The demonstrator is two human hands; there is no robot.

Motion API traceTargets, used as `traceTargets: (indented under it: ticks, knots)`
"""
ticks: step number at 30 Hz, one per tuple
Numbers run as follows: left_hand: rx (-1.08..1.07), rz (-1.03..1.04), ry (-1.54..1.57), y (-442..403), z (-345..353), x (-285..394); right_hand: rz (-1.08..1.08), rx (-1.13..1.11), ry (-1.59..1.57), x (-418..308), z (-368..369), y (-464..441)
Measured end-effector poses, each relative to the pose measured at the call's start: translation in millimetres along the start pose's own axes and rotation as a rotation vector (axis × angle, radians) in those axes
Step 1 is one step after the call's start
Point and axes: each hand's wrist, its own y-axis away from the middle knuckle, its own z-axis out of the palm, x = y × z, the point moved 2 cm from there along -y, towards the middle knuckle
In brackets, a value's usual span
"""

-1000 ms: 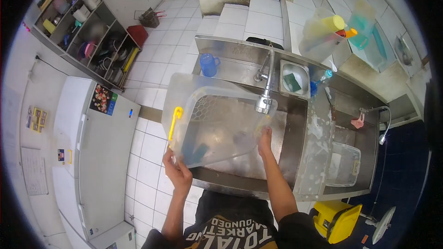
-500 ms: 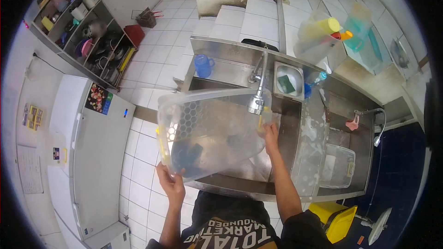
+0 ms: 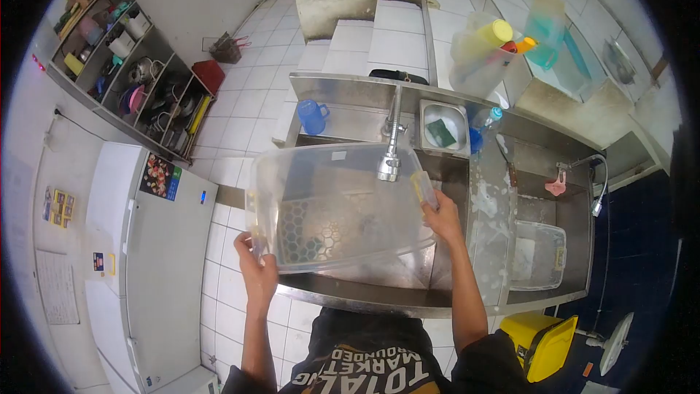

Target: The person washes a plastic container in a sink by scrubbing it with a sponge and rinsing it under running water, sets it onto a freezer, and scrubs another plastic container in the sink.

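A large clear plastic storage box [image 3: 350,204] is held over the left sink basin [image 3: 364,284], just below a metal faucet [image 3: 390,160]. A honeycomb pattern shows on it, and yellow latches sit at both ends. My left hand [image 3: 257,263] is closed around its left end near the bottom corner. At the opposite end, my right hand [image 3: 442,217] grips the rim beside the yellow latch. Whether water runs from the faucet I cannot tell.
A blue mug [image 3: 312,117] stands behind the basin. A small steel tray [image 3: 445,130] holds a green sponge [image 3: 440,133]. Another clear box [image 3: 538,255] lies in the right basin. A yellow bin [image 3: 539,346] is at the lower right, a white freezer [image 3: 164,248] at the left.
The box has been turned and tipped, so its honeycomb area now appears lower and its near edge more level. Both hands keep their hold; my left hand has moved slightly left.
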Motion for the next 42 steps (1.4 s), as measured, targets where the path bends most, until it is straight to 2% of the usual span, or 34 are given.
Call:
traceTargets:
  ticks: [1,3,4,5,7,9,11,13,17,19,20,22,26,27,29,30,31,32,35,36,38,40,42]
  knots:
    - [0.002,0.008,0.008,0.0,0.9,-6.3,0.022,0.007,0.048,-14.5,-11.1,4.0]
    - [-0.066,0.220,-0.293,-3.2,7.8,0.3,0.012,0.004,0.002,-22.8,-27.3,7.6]
    - [-0.148,0.073,-0.335,5.4,9.6,0.7,0.015,-0.012,-0.047,-22.8,-32.6,11.0]
    - [-0.157,0.078,-0.329,12.8,18.3,11.9,0.019,-0.002,-0.043,-23.2,-36.6,12.1]
    - [-0.097,0.389,-1.055,26.4,37.9,30.0,-0.188,0.067,0.294,-32.6,-43.8,9.4]
    - [-0.502,0.599,-0.670,38.2,72.9,1.2,-0.171,0.084,0.393,-50.3,-42.2,7.7]
    - [-0.697,0.532,-0.352,53.3,120.4,-2.5,-0.165,0.093,0.491,-64.5,-35.0,-0.7]
    - [-0.677,0.463,-0.182,55.5,168.5,-57.0,-0.183,0.020,0.619,-70.6,-23.8,-15.3]
    - [-0.524,0.483,-0.200,54.9,198.7,-77.8,-0.219,0.083,0.541,-84.4,-17.8,-31.0]
    - [-0.359,0.383,-0.118,47.2,200.1,-89.0,-0.258,0.081,-0.008,-68.7,-17.2,-36.2]
    - [-0.357,0.383,-0.115,44.5,198.7,-88.4,-0.261,0.082,-0.005,-62.7,-17.1,-31.6]
    - [-0.330,0.145,0.078,40.3,191.4,-90.8,-0.409,0.226,0.246,-45.8,-14.0,-6.1]
    - [-0.246,0.051,0.238,32.3,179.6,-110.0,-0.145,0.325,0.292,16.7,6.0,38.1]
    - [-0.226,-0.005,0.284,27.7,175.6,-114.5,-0.147,0.322,0.290,30.0,14.5,45.3]
    - [-0.205,-0.052,0.323,21.0,168.0,-123.2,0.144,0.090,0.021,49.7,33.4,49.8]
    - [-0.197,-0.101,0.455,20.5,164.0,-127.9,0.143,0.093,0.013,48.8,39.1,47.9]
    - [-0.191,-0.151,0.587,21.0,161.5,-132.4,0.271,0.035,-0.304,50.3,49.8,48.3]
    - [-0.196,-0.147,0.583,23.8,158.8,-129.4,0.398,-0.027,-0.620,45.5,57.2,50.8]
    - [-0.219,-0.137,0.622,36.6,157.6,-122.6,0.424,0.020,-0.717,30.8,53.9,43.2]
    - [-0.229,-0.092,0.594,40.2,157.7,-122.9,0.424,0.024,-0.718,44.1,57.3,42.5]
    - [-0.237,-0.045,0.573,40.7,158.4,-122.8,0.308,0.047,-0.391,69.8,60.0,36.3]
    - [-0.385,-0.026,0.484,40.2,149.2,-124.0,0.314,0.052,-0.271,2.2,38.2,56.2]
    - [-0.388,-0.020,0.555,35.5,139.7,-129.5,0.313,0.058,-0.157,-32.8,36.3,65.0]
